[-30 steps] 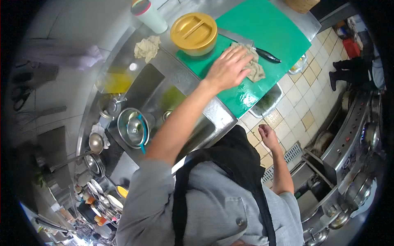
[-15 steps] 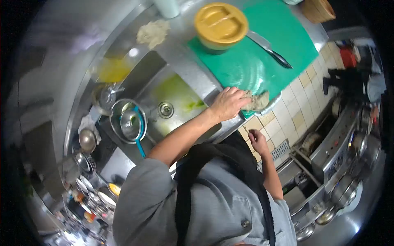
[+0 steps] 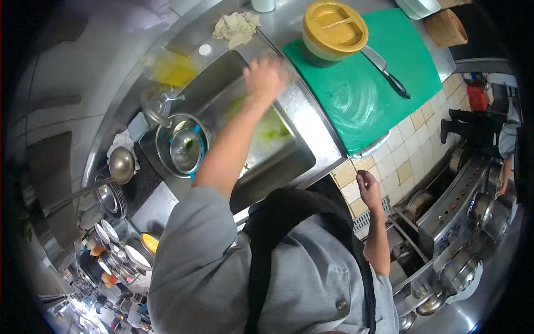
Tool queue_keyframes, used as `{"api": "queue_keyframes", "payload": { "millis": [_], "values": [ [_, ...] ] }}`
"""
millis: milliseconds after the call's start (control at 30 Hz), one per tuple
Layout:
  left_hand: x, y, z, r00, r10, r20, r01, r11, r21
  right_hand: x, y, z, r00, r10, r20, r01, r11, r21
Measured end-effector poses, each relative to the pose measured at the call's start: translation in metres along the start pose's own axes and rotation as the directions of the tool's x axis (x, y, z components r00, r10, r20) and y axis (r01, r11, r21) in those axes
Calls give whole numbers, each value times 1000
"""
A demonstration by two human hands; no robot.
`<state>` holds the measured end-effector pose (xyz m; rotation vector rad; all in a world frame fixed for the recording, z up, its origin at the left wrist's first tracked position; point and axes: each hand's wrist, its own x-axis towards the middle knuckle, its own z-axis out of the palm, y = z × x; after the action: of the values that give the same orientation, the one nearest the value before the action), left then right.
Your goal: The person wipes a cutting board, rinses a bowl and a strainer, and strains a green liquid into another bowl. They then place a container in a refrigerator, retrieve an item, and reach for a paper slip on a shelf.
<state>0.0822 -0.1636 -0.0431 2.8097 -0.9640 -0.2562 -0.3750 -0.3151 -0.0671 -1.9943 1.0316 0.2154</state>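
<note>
My left hand is over the far right part of the steel sink, smeared by motion. A blurred beige cloth shows at its fingers, partly hidden. To its right lies the green cutting board, with wet streaks on its surface. On the board stand a tub with a yellow lid and a knife with a black handle. My right hand hangs beside the board's near corner, fingers curled together; whatever they hold, if anything, is too small to make out.
A crumpled cloth lies behind the sink. At left are a strainer in a metal bowl, a ladle and a container of yellow liquid. A bamboo steamer stands far right. Another person is near the stove.
My left hand has moved from the board's near edge leftward and away from me, over the sink. The beige cloth has left the board. My right hand stays low, fingers curled.
</note>
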Motion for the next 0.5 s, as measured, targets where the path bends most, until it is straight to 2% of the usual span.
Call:
{"api": "queue_keyframes", "payload": {
  "millis": [67,100,133,167,200,233,300,367,400,433,467,500],
  "values": [
    [-52,23,19,963,207,-170,-227,968,-106,0,8,12,1000,17,-15,-16,998,56],
    [-75,37,38,939,290,-186,-321,933,-163,-3,19,22,1000,-10,-11,11,995,99],
    [-106,62,33,919,343,-195,-381,901,-207,-8,27,28,999,-36,-3,37,990,138],
    [-132,77,39,873,486,-51,-486,855,-180,-12,23,32,998,-54,39,53,998,41],
    [-162,86,42,803,589,-88,-593,778,-208,-17,13,32,994,-94,64,95,995,-8],
    [-183,96,71,772,596,-222,-635,706,-314,-21,0,29,987,-137,87,142,988,-59],
    [-186,91,74,770,636,-56,-600,691,-403,-24,-20,21,983,-147,108,155,986,-68],
    [-147,65,25,743,624,243,-383,694,-610,-26,-21,12,997,-57,61,59,998,-21],
    [-140,49,21,922,388,-5,-307,722,-620,-26,-19,8,996,-77,37,78,997,-25],
    [-118,27,16,960,268,-81,-258,732,-631,-27,-15,5,996,-82,35,83,996,-26],
    [-103,5,-6,986,142,-86,-164,753,-638,-27,-11,3,999,-45,15,45,999,19],
    [-75,-22,1,984,111,-141,-168,842,-512,-28,-9,3,1000,-6,-1,6,998,62]
  ]
}}
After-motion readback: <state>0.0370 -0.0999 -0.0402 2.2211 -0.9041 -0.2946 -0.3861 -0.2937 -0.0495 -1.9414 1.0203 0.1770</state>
